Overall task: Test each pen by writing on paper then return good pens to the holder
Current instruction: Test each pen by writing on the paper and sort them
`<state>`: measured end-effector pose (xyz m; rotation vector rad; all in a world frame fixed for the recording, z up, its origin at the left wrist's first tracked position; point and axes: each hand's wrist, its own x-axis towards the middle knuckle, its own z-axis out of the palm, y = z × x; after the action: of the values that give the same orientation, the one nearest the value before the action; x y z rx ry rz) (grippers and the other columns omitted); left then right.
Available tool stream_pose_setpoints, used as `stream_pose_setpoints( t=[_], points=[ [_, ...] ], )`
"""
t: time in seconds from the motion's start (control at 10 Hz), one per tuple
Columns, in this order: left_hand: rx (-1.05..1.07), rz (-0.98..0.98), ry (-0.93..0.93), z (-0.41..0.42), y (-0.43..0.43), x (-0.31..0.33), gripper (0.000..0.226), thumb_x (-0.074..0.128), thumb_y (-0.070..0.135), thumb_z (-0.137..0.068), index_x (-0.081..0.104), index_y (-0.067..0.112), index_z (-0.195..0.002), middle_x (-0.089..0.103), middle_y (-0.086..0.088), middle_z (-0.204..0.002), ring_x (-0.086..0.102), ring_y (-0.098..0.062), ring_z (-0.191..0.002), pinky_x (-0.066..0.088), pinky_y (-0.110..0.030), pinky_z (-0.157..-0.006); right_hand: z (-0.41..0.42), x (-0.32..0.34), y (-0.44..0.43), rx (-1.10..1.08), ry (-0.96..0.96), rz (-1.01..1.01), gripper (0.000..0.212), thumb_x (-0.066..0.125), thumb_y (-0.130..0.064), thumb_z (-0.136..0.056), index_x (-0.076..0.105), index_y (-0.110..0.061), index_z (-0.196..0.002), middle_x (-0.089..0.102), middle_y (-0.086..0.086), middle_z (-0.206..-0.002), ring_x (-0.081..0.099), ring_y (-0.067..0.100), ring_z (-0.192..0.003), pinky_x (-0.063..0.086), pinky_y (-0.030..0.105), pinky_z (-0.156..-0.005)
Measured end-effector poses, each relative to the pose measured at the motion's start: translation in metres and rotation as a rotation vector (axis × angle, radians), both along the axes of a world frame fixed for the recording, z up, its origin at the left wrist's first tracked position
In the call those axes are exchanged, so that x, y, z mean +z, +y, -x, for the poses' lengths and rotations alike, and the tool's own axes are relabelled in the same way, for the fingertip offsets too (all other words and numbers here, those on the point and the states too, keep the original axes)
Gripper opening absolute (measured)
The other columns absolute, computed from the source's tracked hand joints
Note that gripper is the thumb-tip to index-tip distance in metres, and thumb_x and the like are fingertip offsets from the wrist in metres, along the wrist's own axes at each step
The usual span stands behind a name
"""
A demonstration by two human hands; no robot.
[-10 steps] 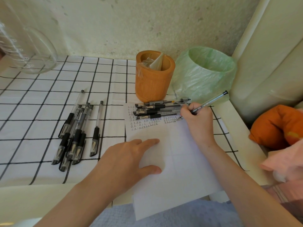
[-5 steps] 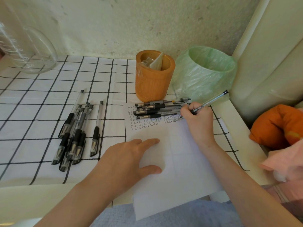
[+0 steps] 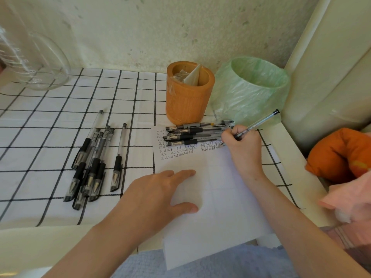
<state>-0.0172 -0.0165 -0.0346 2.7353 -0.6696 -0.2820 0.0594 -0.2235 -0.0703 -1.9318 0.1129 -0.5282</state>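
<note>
My right hand (image 3: 242,145) grips a clear pen (image 3: 261,122), its tip down on the white paper (image 3: 216,197) beside rows of small written marks. My left hand (image 3: 158,193) lies flat on the paper's left part, fingers straight. Several black-grip pens (image 3: 198,133) lie in a row across the paper's top edge. Another bunch of several pens (image 3: 94,163) lies on the checked cloth to the left. The orange pen holder (image 3: 188,95) stands behind the paper, with crumpled clear plastic inside.
A green plastic-lined bin (image 3: 251,89) stands right of the holder. A large glass measuring jug (image 3: 30,63) lies at the far left. An orange cushion (image 3: 341,155) and pink cloth (image 3: 351,197) sit off the table's right edge. A wall runs close behind.
The right hand shifts the pen tip slightly along the row of marks. The left hand and the other pens stay where they were.
</note>
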Motion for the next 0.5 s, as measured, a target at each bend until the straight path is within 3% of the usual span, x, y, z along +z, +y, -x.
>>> stream_pose_setpoints(
  t=[0.2, 0.4, 0.5],
  points=[
    [0.002, 0.005, 0.000, -0.0004, -0.0016, 0.0001, 0.067, 0.045, 0.067, -0.078, 0.018, 0.050, -0.138, 0.031, 0.020, -0.072, 0.039, -0.005, -0.074, 0.030, -0.020, -0.064, 0.0005, 0.0000, 0.0001, -0.002, 0.004, -0.004, 0.041, 0.055, 0.003, -0.084, 0.035, -0.008, -0.051, 0.026, -0.009, -0.042, 0.023, 0.006, -0.046, 0.024, 0.014, -0.046],
    [0.003, -0.004, 0.001, 0.0001, -0.0005, -0.0001, 0.067, 0.044, 0.068, -0.078, 0.017, 0.051, -0.137, 0.032, 0.021, -0.072, 0.039, -0.005, -0.073, 0.028, -0.019, -0.060, 0.0003, 0.0001, -0.0009, -0.007, 0.002, -0.012, 0.035, 0.056, 0.001, -0.084, 0.040, 0.012, -0.056, 0.031, 0.009, -0.051, 0.025, 0.011, -0.052, 0.025, 0.021, -0.050],
    [0.002, -0.004, 0.007, -0.0005, -0.0008, -0.0006, 0.067, 0.044, 0.068, -0.078, 0.017, 0.051, -0.137, 0.032, 0.021, -0.072, 0.039, -0.005, -0.072, 0.027, -0.017, -0.057, -0.0009, -0.0002, 0.0000, -0.007, -0.003, 0.008, 0.038, 0.057, 0.001, -0.084, 0.038, 0.000, -0.051, 0.028, -0.001, -0.046, 0.023, 0.008, -0.050, 0.029, 0.019, -0.050]
  ],
)
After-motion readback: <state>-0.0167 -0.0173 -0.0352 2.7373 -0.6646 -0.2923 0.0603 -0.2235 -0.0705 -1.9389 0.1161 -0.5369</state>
